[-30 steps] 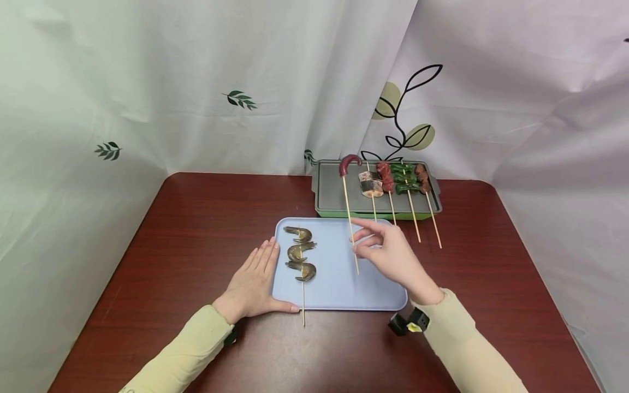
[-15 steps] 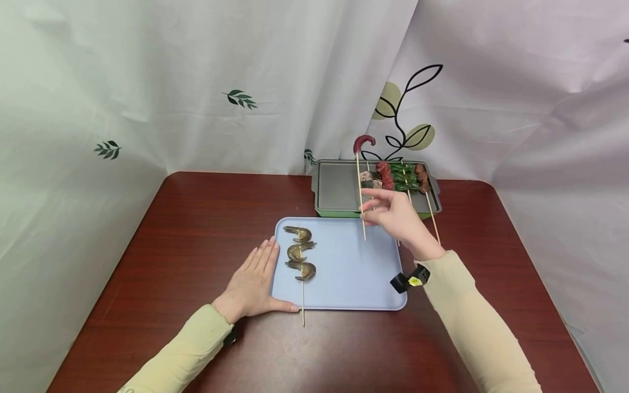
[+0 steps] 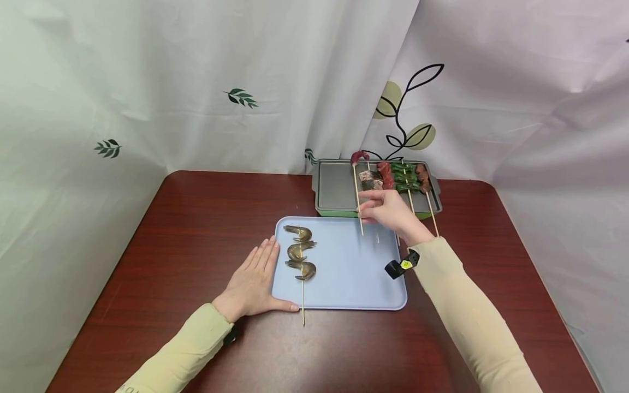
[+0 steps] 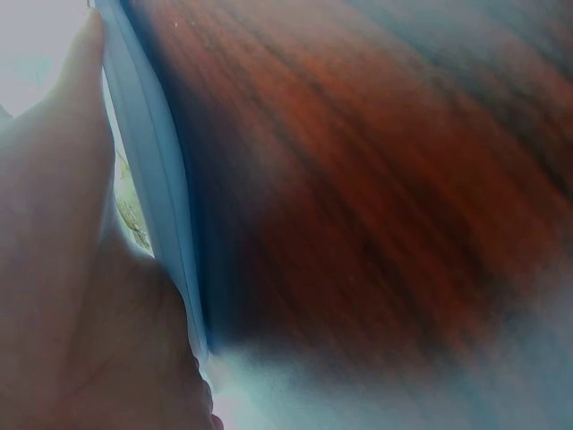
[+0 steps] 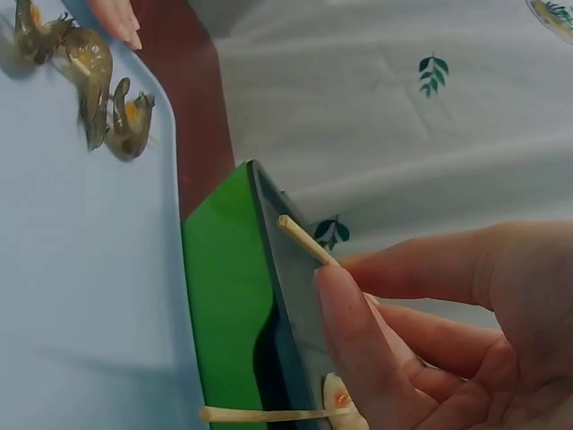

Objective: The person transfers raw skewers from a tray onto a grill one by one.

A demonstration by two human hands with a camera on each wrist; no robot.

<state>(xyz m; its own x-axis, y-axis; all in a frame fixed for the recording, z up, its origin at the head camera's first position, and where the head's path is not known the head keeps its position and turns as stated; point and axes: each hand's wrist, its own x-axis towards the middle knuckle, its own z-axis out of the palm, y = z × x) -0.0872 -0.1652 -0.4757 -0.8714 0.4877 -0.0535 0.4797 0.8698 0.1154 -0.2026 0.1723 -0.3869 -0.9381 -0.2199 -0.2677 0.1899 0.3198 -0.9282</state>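
Observation:
My right hand (image 3: 390, 210) pinches the lower stick of a skewer (image 3: 356, 183) between thumb and fingers. A dark red, curled tentacle-like piece (image 3: 360, 157) tops it, above the grey grill pan (image 3: 331, 185); whether it touches the pan I cannot tell. In the right wrist view the stick's blunt end (image 5: 300, 237) sticks out past the thumb. My left hand (image 3: 248, 284) rests with straight fingers along the left edge of the light blue tray (image 3: 354, 273), its thumb at the front rim. On that tray lies a shrimp skewer (image 3: 301, 254).
Right of the held skewer, the pan bears a fish skewer (image 3: 371, 180), a red meat skewer (image 3: 385, 174), a green pepper skewer (image 3: 404, 177) and a brown meat skewer (image 3: 422, 177). The pan's green side (image 5: 228, 278) stands against the tray's far edge. A curtain (image 3: 245, 136) hangs behind.
My right hand has carried the tentacle-like skewer away from above the tray to over the pan, and its tip has since dropped lower. The left hand has stayed in place.

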